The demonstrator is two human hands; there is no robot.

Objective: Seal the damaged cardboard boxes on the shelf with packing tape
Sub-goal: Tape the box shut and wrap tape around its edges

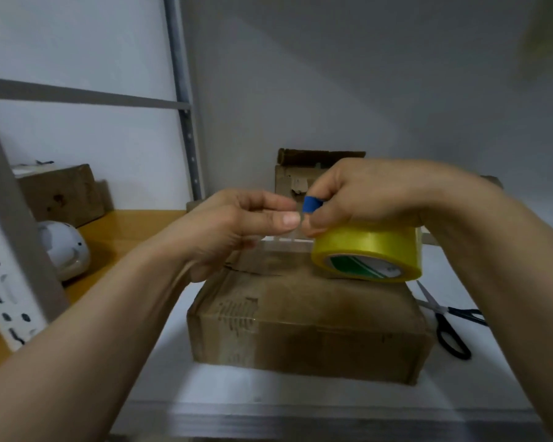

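Observation:
A brown cardboard box (307,317) with a torn top seam lies on the white shelf (479,371) in front of me. A yellow roll of packing tape (369,250) stands tilted on the box's far right corner. My right hand (364,194) grips the roll from above, and one finger wears a blue wrap (312,204). My left hand (237,224) pinches the clear free end of the tape (296,218) between thumb and forefinger, just left of the roll. A second, smaller cardboard box (292,180) with a ragged top stands behind my hands.
Black-handled scissors (450,327) lie on the shelf right of the box. A third cardboard box (61,196) and a white rounded object (66,250) sit on the wooden shelf at left. A grey metal upright (186,100) divides the bays. The shelf's metal front edge (300,419) runs below.

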